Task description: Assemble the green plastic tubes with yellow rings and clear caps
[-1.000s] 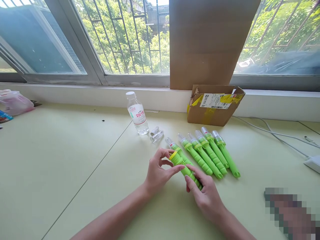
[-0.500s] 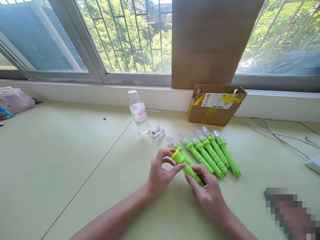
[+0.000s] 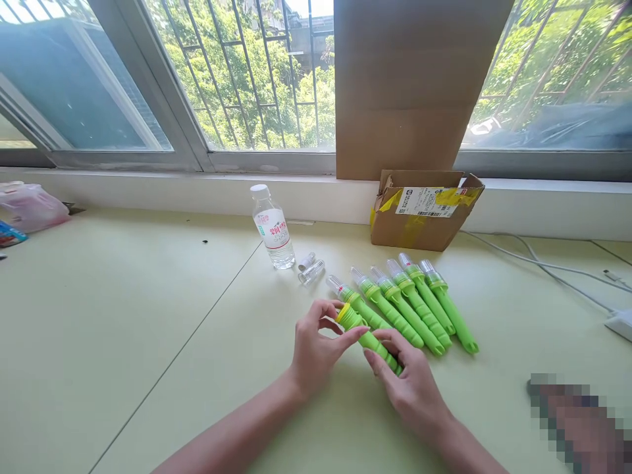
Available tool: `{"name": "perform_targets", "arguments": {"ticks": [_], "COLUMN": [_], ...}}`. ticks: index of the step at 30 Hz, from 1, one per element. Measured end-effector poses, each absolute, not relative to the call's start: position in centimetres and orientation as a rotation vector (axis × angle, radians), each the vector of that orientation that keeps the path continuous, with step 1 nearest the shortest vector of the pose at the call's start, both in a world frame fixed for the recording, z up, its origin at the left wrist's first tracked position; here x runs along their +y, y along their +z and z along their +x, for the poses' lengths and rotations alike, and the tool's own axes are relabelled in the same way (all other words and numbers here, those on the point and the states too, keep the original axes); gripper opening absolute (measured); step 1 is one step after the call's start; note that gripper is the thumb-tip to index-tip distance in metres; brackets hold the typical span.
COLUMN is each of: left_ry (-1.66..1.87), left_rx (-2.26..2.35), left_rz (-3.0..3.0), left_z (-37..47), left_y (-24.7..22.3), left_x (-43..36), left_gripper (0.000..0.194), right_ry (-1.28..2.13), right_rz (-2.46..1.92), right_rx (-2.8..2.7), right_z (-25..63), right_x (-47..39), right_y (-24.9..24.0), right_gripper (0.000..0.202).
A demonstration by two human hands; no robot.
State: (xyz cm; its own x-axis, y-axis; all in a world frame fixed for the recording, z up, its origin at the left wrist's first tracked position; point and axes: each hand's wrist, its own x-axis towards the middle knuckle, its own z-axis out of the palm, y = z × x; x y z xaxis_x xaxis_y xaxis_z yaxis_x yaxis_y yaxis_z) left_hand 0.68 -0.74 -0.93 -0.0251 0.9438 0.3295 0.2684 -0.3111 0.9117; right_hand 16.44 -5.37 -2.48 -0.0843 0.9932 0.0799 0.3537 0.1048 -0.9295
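Observation:
Both hands hold one green plastic tube (image 3: 371,343) with a ribbed body, a threaded neck and a yellow ring at its upper end; no clear cap is on it. My left hand (image 3: 316,345) grips the neck end between thumb and fingers. Around the lower body, my right hand (image 3: 407,375) is closed, hiding part of it. Just beyond lies a row of several similar green tubes with clear caps (image 3: 419,309), slanting down to the right. Two loose clear caps (image 3: 312,272) rest on the table, up and left of my hands.
A water bottle (image 3: 273,227) stands behind the loose caps. An open cardboard box (image 3: 419,227) is at the wall, below a cardboard sheet (image 3: 399,85). White cables (image 3: 553,265) run along the right. A pinkish plastic bag (image 3: 32,207) sits far left; a pixelated object (image 3: 577,421) lies lower right.
The camera view has shifted slightly, so the table things sit a little lower. Both hands keep their hold on the green tube with hardly any movement.

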Motion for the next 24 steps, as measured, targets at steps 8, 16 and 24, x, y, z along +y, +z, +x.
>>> {"name": "perform_targets", "arguments": {"ticks": [8,16,24], "left_ry": [1.441,1.409,1.362], "left_rx": [1.124,1.289,1.168], "left_rz": [1.85,1.772,1.831], "left_z": [0.6,0.64,0.62], "left_y": [-0.55,-0.81,-0.7], "left_x": [-0.84,-0.67,-0.76], "left_gripper": [0.039,0.035,0.037], "right_ry": [0.908,0.689,0.817], "right_rz": [-1.303,-1.394,-1.414], "right_rx": [-1.522,-1.66,-1.641], "right_z": [16.45,16.05,16.17], "right_x": [-5.39,-5.51,-5.64], "right_y": [-2.28,-3.03,-2.22], "right_gripper": [0.018,0.032,0.034]}}
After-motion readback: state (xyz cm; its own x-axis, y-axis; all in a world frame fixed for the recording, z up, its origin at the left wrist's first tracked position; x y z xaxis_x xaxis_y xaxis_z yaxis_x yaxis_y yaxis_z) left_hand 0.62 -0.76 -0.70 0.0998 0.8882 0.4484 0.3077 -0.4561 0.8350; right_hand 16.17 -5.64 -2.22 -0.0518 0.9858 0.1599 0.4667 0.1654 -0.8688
